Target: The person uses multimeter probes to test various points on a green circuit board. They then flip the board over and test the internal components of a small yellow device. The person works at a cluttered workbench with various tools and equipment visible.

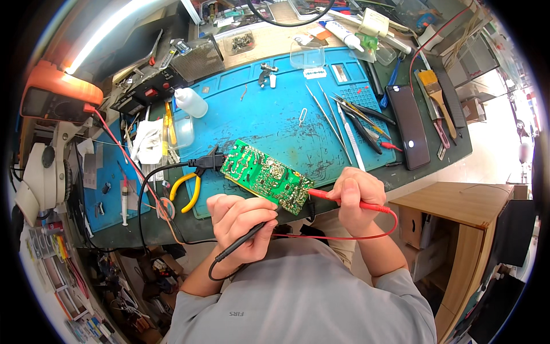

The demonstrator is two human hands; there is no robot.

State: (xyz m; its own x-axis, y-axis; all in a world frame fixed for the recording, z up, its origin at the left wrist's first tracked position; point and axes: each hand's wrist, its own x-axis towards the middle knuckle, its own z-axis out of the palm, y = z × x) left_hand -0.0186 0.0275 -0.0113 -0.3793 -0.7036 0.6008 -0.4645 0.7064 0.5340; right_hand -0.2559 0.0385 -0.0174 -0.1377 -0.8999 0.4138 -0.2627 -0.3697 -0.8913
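A green circuit board [264,172] lies solder side up at the near edge of the blue work mat [246,114]. At its left end a black power plug [207,162] with a cord is attached. My left hand [240,221], closed, grips a black test probe [243,238] and rests against the board's near edge; the probe's tip is hidden by the fingers. In my right hand [360,195] is a red test probe [323,195], its tip at the board's right end. The probes' leads run left toward an orange multimeter [57,94].
Yellow-handled pliers [192,192] lie left of the board. Tweezers [332,114], black-handled pliers [364,135] and a dark phone [408,126] lie to the right. A white squeeze bottle [191,102] stands at the mat's left. A wooden cabinet [458,203] stands right of the bench.
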